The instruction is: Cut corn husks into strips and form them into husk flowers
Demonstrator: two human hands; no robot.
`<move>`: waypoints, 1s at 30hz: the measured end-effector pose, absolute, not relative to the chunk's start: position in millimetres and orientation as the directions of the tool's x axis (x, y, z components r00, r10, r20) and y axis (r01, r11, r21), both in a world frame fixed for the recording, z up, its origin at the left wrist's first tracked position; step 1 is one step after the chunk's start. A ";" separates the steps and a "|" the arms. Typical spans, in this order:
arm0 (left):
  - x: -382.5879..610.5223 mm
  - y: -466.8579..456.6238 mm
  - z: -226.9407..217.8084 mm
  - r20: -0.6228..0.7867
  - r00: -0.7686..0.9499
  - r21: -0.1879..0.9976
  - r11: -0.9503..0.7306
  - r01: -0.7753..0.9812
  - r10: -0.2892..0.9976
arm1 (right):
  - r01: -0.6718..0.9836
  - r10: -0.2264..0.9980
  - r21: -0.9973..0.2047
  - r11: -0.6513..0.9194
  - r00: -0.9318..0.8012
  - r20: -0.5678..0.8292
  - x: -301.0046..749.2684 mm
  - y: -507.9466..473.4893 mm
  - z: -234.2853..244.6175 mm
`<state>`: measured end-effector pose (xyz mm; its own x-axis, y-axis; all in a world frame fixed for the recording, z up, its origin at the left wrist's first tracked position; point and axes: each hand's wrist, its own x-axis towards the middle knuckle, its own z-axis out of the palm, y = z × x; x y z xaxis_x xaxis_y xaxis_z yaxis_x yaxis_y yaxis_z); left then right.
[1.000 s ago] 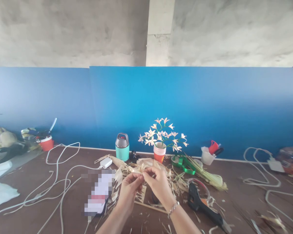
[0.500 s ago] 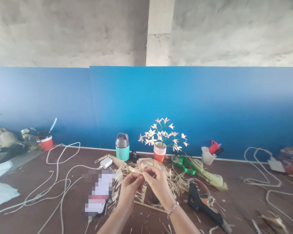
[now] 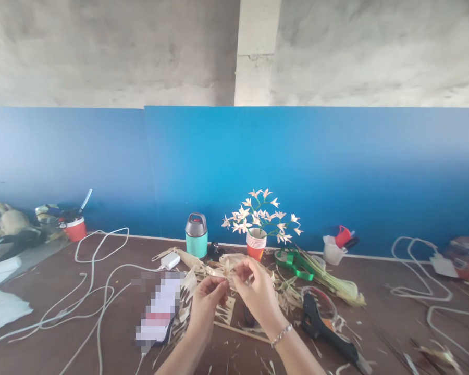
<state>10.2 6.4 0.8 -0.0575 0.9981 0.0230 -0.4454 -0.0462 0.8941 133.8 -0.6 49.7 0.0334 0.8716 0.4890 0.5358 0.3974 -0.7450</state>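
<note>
My left hand (image 3: 205, 304) and my right hand (image 3: 258, 291) are raised together over the brown table (image 3: 62, 333). Both pinch a small pale piece of dried husk (image 3: 227, 272) between their fingertips. A bracelet sits on my right wrist. Under the hands lies a heap of dried husk strips (image 3: 203, 271). Behind them a red paper cup (image 3: 255, 244) holds a bunch of small pale handmade flowers (image 3: 260, 213) on green stems.
A phone (image 3: 160, 307) lies left of my hands, among white cables (image 3: 97, 291) and a charger (image 3: 169, 260). A black glue gun (image 3: 324, 328) lies to the right. A teal lidded jar (image 3: 196, 235), green ribbon (image 3: 295, 260), a husk bundle and cups line the blue wall.
My right hand has lifted slightly and its fingers have shifted on the husk piece. The left hand stays nearly where it was.
</note>
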 end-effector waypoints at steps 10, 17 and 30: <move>12.3 2.6 5.3 0.043 -0.075 0.927 -0.068 -0.369 0.996 | 0.690 0.648 -0.342 0.638 -0.241 0.723 136.6 -6.3 54.9; 12.6 0.1 10.4 0.045 -0.082 0.937 -0.071 -0.343 0.996 | 0.647 0.690 -0.457 0.610 -0.150 0.708 137.1 -3.4 48.4; 12.0 1.7 2.3 0.122 -0.076 0.938 -0.140 -0.317 0.990 | 0.661 0.686 -0.455 0.597 -0.126 0.717 134.3 -3.2 48.5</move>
